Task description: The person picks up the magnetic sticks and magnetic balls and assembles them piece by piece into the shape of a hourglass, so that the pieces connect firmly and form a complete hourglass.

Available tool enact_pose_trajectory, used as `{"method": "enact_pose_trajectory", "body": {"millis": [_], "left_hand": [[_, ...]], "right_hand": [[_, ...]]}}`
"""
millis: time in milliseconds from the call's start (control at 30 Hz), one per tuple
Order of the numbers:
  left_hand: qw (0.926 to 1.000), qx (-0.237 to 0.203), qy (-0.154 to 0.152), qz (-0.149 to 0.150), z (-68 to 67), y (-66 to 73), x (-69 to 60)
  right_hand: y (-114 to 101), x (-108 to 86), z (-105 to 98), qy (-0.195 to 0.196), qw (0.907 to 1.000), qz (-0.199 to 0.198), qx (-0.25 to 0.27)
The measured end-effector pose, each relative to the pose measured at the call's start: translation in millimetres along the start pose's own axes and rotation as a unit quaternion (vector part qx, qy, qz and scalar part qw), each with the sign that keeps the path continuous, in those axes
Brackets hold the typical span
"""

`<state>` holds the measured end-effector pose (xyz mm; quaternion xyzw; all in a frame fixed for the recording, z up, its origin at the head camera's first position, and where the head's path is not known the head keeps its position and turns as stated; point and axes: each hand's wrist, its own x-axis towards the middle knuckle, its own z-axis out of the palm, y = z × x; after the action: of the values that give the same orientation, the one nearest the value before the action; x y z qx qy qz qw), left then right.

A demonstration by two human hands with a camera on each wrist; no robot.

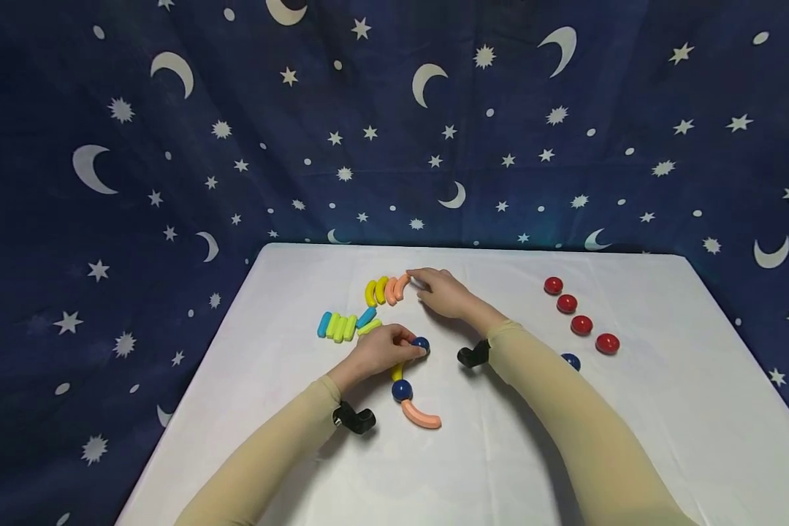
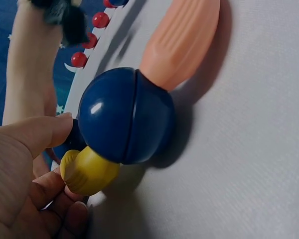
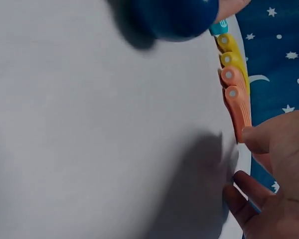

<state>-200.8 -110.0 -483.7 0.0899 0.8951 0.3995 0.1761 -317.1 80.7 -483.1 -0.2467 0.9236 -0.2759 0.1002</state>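
Note:
My left hand pinches a dark blue ball between thumb and fingers. A yellow curved rod joins it to a second blue ball, which has an orange curved rod on its other side. In the left wrist view, the second blue ball partly hides the held one. Farther back, my right hand pinches the near end of an orange curved rod, the rightmost of a row. Beside that rod lie another orange one and two yellow curved rods.
Left of the hands lie several lime straight rods and two light blue ones. Several red balls form a slanting line at the right. Another blue ball is partly behind the right sleeve. A starry cloth hangs behind the white table.

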Motion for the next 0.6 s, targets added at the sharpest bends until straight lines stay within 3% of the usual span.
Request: {"method": "enact_pose_trajectory", "body": {"millis": [233,400,600], "left_hand": [[1.0,0.002,-0.004,0.004,5.3,3.7,-0.2],[1.0,0.008,-0.001,-0.002,3.7,3.3,0.1],[1.0,0.007,0.0,-0.007,1.4,0.1,0.8]], "right_hand": [[-3,15.3,2,-0.011,0.9992,0.02,-0.033],[-3,16.1,3,0.007,0.998,0.012,-0.062],[-5,13.5,6,0.009,0.9984,0.009,-0.055]]}}
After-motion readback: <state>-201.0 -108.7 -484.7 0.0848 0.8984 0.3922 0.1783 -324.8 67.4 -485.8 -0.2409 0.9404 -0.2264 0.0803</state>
